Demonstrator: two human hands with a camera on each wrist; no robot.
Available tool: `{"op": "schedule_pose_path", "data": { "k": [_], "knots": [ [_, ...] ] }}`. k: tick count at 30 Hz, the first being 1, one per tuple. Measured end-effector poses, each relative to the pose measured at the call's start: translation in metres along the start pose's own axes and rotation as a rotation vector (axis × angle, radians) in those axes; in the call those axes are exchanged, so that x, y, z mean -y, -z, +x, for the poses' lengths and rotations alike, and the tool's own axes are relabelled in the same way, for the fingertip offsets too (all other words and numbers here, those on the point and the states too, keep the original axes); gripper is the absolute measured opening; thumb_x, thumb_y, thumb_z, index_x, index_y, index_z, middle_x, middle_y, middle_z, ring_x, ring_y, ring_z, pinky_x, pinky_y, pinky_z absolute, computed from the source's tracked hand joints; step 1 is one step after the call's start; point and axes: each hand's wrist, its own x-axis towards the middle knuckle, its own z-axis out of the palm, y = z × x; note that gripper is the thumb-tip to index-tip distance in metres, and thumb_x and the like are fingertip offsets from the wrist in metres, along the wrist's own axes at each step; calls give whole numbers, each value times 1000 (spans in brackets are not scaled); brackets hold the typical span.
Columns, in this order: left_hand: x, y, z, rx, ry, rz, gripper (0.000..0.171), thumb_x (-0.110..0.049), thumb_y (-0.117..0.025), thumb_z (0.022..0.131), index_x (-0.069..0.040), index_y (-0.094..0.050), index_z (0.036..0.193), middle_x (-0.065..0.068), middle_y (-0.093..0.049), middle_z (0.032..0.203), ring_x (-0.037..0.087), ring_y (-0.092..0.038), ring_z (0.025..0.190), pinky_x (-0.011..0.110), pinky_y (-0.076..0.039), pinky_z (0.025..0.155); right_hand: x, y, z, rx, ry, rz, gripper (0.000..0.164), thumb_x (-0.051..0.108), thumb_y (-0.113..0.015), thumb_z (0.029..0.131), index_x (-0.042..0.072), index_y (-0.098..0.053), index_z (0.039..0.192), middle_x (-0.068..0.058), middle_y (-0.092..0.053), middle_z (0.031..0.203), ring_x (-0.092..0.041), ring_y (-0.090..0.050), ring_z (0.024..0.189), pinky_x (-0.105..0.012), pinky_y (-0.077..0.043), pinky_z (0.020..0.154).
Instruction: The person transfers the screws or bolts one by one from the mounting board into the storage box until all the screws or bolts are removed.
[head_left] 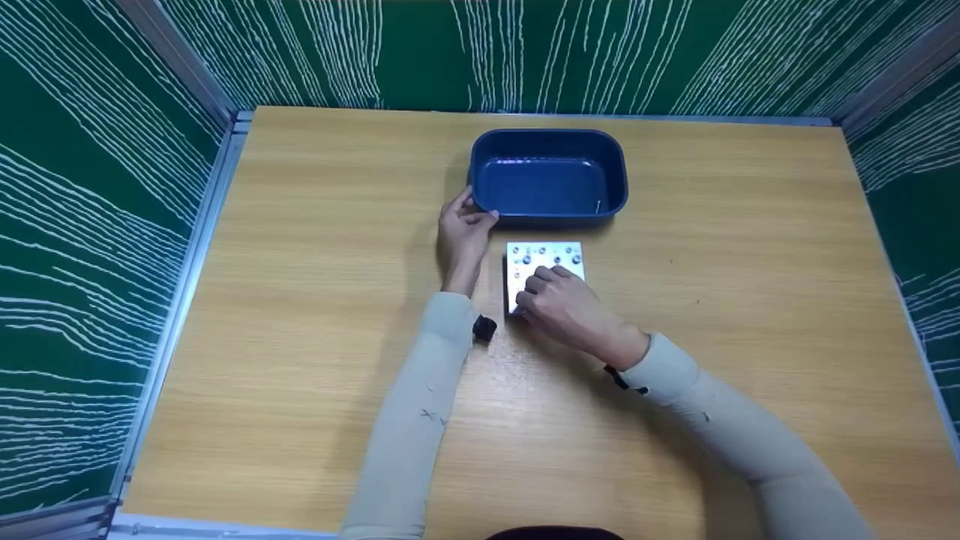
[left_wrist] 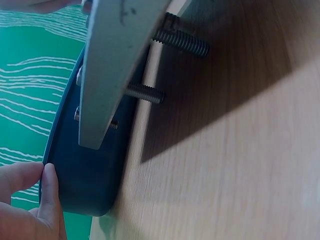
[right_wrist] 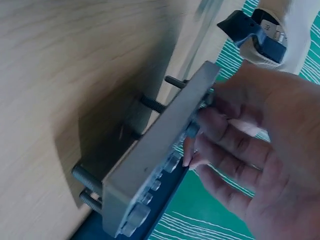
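Note:
My left hand [head_left: 465, 240] holds the near left corner of a dark blue bin [head_left: 547, 219], thumb and fingers pinching its rim, as the left wrist view also shows. In front of the bin lies a silver metal plate [head_left: 534, 268] set with several bolts of different sizes. Over the plate's near part, my right hand [head_left: 566, 307] has its fingers curled. The right wrist view shows its thumb and fingertips on a bolt head near one end of the plate, partly hidden by the fingers. Threaded bolt shanks [left_wrist: 180, 42] stick out below the plate.
The bin has a small thin bright piece [head_left: 598, 205] inside at its right. A wooden table [head_left: 315, 225] carries everything. Green walls [head_left: 420, 56] with white lines and metal frame rails [head_left: 184, 315] enclose its back and sides.

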Motion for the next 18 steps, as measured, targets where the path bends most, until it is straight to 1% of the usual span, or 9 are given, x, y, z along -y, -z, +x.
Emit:
{"op": "schedule_pose_path", "data": {
  "k": [3, 6, 10, 13, 18],
  "knots": [
    [1, 0, 1, -1, -17, -25, 60, -10, -81, 92, -15, -61, 149, 5, -65, 131, 11, -68, 99, 27, -58, 78, 2, 1, 0, -6, -26, 4, 4, 1, -77, 91, 5, -76, 89, -12, -72, 87, -31, -67, 86, -45, -60, 77],
    [0, -1, 2, -4, -13, -15, 59, -11, -81, 92, -16, -62, 148, 4, -66, 131, 10, -68, 98, 27, -57, 78, 2, 3, 1, 11, -59, 51, 5, 1, -75, 94, 5, -76, 90, -12, -73, 87, -30, -66, 85, -44, -60, 77],
    [-1, -2, 2, -4, 2, 9, 60, -13, -81, 92, -18, -61, 148, 0, -65, 129, 8, -68, 98, 27, -57, 80, 2, 4, 3, 57, -100, 101, 5, 4, -73, 97, 5, -76, 93, -13, -74, 89, -30, -67, 86, -44, -60, 79],
    [-1, -2, 1, -10, 11, 20, 60, -14, -82, 92, -18, -61, 148, 0, -66, 127, 8, -68, 97, 27, -57, 80, 1, 5, 4, 82, -113, 117, 4, 4, -73, 98, 4, -77, 96, -13, -75, 91, -30, -68, 88, -45, -61, 81],
    [-1, -1, 0, -11, 21, 18, 61, -14, -82, 92, -20, -61, 149, -1, -67, 126, 9, -67, 97, 28, -57, 80, 0, 6, 3, 104, -109, 129, 6, 4, -74, 97, 2, -78, 102, -13, -76, 95, -30, -69, 91, -43, -61, 85]
  ]
}}
